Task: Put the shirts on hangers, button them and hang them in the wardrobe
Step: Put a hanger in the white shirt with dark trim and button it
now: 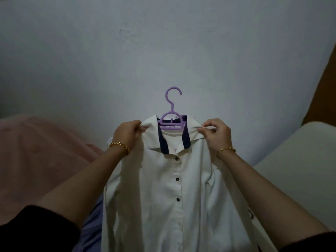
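A white shirt (174, 193) with navy collar trim and small dark buttons down its closed front sits on a purple plastic hanger (171, 113), whose hook points up in front of the pale wall. My left hand (127, 132) pinches the collar fabric at the shirt's left shoulder. At the right shoulder, my right hand (217, 133) pinches the collar edge between thumb and fingers. Both wrists wear gold bracelets. The shirt's lower part runs out of the bottom of the view.
A pink cloth (41, 157) lies at the left. Blue fabric (92, 228) shows under the shirt at lower left. A pale cushion or mattress edge (300, 160) is at the right, with a brown wooden surface (320, 88) above it.
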